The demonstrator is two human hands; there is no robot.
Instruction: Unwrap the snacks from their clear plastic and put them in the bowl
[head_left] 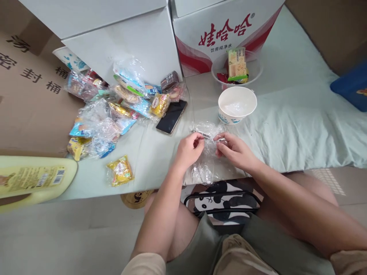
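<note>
My left hand (190, 149) is closed in a pinch on a small, narrow silver piece (202, 133), which looks metallic; its exact kind is too small to make out. Opposite it, my right hand (235, 149) has thumb and fingertips together at the edge of a clear plastic wrapper (204, 171). Crinkled film lies under and between both hands on the pale green cloth. Just beyond the right hand stands a white paper bowl (237, 102) with some clear plastic inside. A black phone (172, 117) rests to the left of the hands.
Wrapped snacks (120, 110) are heaped at the left, with one yellow packet (120, 170) apart near the edge. Behind the bowl, a clear plastic tub (256, 72) holds snack packs. White cartons (200, 63) back the surface; a yellow bottle (37, 177) lies far left.
</note>
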